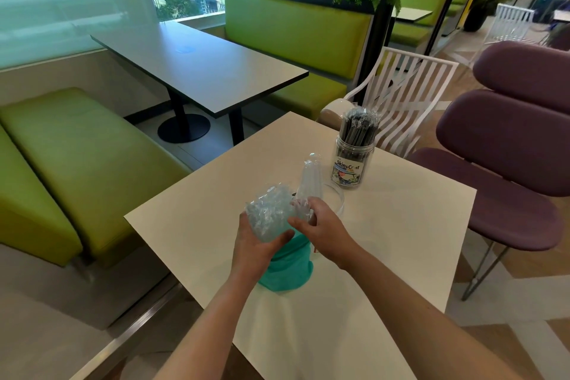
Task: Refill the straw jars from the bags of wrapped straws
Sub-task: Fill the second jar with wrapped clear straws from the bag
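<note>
Clear wrapped straws (271, 213) bunched within both hands' grip, left (259, 244), right (317, 222).

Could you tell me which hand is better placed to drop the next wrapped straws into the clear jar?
Probably the right hand: it pinches wrapped straws beside the clear jar, while the left hand cradles the straw bag.
</note>
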